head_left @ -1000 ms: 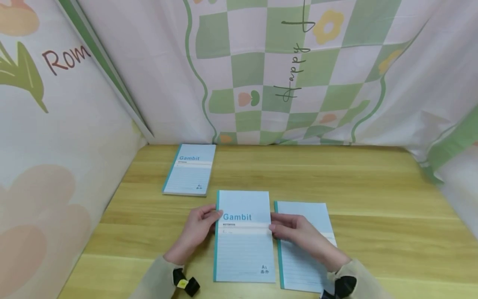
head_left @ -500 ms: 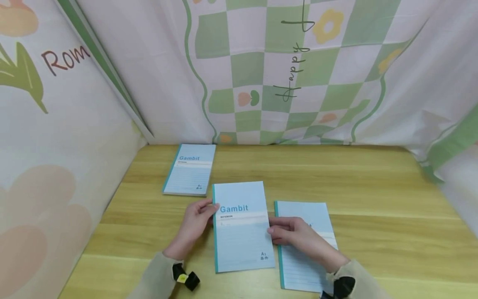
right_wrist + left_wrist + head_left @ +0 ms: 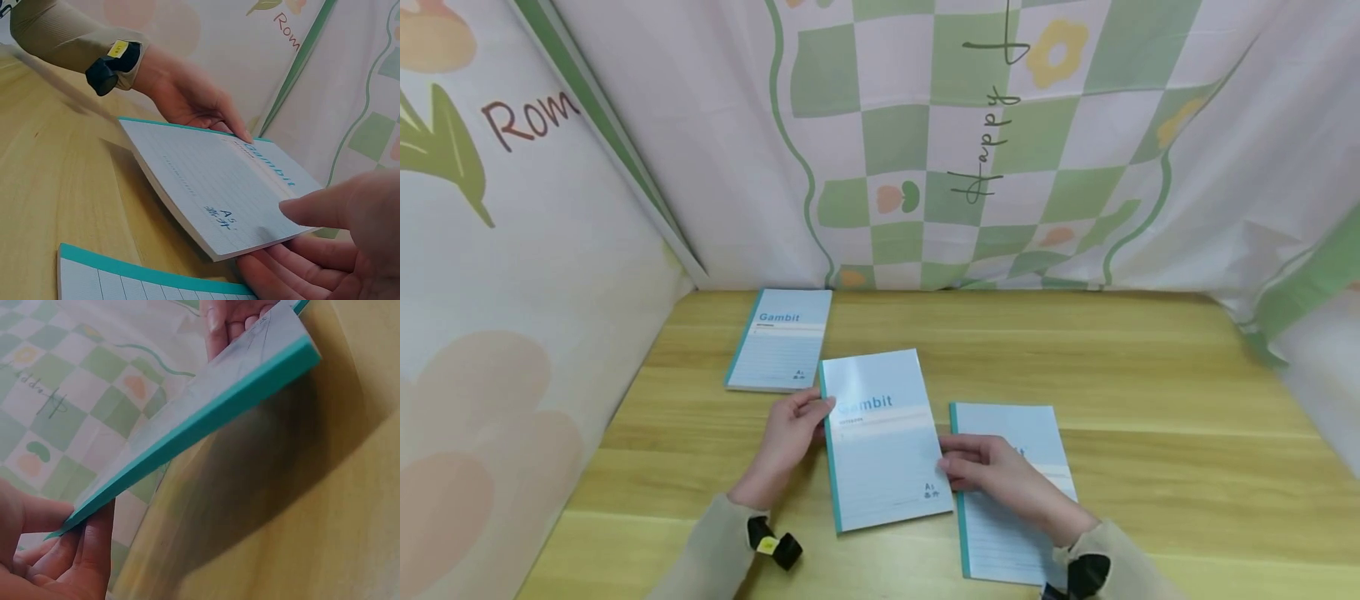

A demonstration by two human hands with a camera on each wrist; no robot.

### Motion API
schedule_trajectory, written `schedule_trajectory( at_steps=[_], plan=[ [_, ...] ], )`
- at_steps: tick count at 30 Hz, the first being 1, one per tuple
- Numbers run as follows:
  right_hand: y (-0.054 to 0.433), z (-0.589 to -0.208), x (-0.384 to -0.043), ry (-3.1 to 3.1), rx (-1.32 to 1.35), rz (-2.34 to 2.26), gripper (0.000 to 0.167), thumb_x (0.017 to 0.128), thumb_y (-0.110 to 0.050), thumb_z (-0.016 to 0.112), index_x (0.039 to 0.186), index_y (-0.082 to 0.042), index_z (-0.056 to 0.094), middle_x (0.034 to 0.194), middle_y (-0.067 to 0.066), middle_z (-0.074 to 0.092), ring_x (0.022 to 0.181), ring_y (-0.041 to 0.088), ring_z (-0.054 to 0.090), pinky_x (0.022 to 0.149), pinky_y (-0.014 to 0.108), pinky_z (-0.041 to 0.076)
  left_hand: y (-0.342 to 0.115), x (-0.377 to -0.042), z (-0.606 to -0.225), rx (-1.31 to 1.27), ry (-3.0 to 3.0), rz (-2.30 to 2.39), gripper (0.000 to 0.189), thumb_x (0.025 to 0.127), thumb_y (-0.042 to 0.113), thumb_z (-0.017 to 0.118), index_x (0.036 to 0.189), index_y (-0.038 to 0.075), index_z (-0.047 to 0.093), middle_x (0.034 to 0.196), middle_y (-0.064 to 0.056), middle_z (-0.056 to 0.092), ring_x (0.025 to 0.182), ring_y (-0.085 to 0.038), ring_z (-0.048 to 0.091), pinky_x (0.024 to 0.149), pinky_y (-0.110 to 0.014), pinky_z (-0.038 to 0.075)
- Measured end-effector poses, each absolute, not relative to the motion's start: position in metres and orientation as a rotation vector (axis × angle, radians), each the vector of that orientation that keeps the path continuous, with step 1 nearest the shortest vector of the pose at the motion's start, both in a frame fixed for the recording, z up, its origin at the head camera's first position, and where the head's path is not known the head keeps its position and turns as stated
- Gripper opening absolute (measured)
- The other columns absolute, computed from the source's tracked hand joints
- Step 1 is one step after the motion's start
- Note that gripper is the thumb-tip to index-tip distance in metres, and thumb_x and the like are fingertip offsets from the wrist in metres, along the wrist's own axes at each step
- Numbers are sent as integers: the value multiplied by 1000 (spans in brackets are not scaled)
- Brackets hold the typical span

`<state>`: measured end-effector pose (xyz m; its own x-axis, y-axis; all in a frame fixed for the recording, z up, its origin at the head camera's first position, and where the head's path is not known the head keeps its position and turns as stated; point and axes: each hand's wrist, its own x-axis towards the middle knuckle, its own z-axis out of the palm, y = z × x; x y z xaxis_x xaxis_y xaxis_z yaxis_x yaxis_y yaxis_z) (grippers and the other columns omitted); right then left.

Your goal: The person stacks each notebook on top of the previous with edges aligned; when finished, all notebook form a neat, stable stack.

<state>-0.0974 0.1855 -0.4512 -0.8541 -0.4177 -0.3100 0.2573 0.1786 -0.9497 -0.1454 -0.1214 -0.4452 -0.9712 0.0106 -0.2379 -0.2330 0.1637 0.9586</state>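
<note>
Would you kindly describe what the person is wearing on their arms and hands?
Both hands, left hand and right hand, are bare. Each arm has a long beige ribbed sleeve. A black strap sits at each wrist; the left wrist strap carries a small yellow tag.

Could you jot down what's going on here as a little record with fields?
Setting: wooden table, patterned cloth behind
Left hand: pinches the spine edge of the middle notebook
Right hand: pinches that notebook's other edge
Middle notebook: lifted off the table, tilted, cover reads Gambit
Right notebook: flat, partly under the right hand
Far notebook: flat, near the cloth, untouched
Wrists: black bands
</note>
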Motion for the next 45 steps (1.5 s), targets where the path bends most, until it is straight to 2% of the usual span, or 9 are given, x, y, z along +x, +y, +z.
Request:
schedule_trajectory(
  at_steps=[6, 13, 17, 31, 40, 45],
  plan=[
    [186, -452, -98, 1957, -157, -1723, 60, 102, -21, 65, 147, 12, 43, 133, 22, 62, 113, 27, 65, 88, 36, 58, -122, -147, -445, -253, 2252, 1866, 38, 104, 25, 62, 135, 4, 63, 110, -7, 73, 93, -20, 65, 83, -34, 56],
    [185, -454, -99, 2010, -129, -1744, 56, 101, -17, 66, 145, 11, 46, 113, 13, 70, 97, 26, 69, 77, 35, 60, -121, -151, -447, -253, 2245, 1867, 39, 103, 24, 63, 136, 4, 62, 110, -8, 73, 95, -21, 66, 82, -35, 57],
    [184, -453, -100, 2015, -111, -1764, 55, 100, -16, 67, 144, 12, 47, 110, 14, 71, 93, 27, 70, 75, 36, 61, -120, -153, -448, -236, 2246, 1868, 40, 103, 24, 63, 137, 3, 62, 110, -8, 73, 95, -20, 67, 81, -35, 57],
    [188, -455, -107, 2060, -77, -1802, 54, 99, -16, 69, 143, 10, 50, 107, 13, 72, 87, 24, 70, 74, 34, 61, -120, -155, -451, -182, 2186, 1936, 44, 103, 22, 62, 141, 0, 57, 115, -12, 72, 98, -22, 68, 81, -35, 59],
    [187, -456, -113, 2066, -20, -1836, 54, 99, -16, 69, 145, 7, 50, 113, 14, 70, 92, 24, 70, 77, 34, 61, -122, -146, -454, -144, 2133, 1961, 46, 101, 16, 67, 138, -8, 55, 114, -19, 71, 91, -24, 71, 79, -36, 61],
    [185, -455, -117, 2059, -24, -1868, 55, 101, -15, 67, 147, 7, 47, 119, 16, 69, 92, 23, 70, 77, 33, 60, -124, -141, -456, -111, 2114, 1951, 46, 99, 18, 70, 134, -9, 58, 113, -20, 71, 90, -26, 72, 78, -37, 61]
  ],
)
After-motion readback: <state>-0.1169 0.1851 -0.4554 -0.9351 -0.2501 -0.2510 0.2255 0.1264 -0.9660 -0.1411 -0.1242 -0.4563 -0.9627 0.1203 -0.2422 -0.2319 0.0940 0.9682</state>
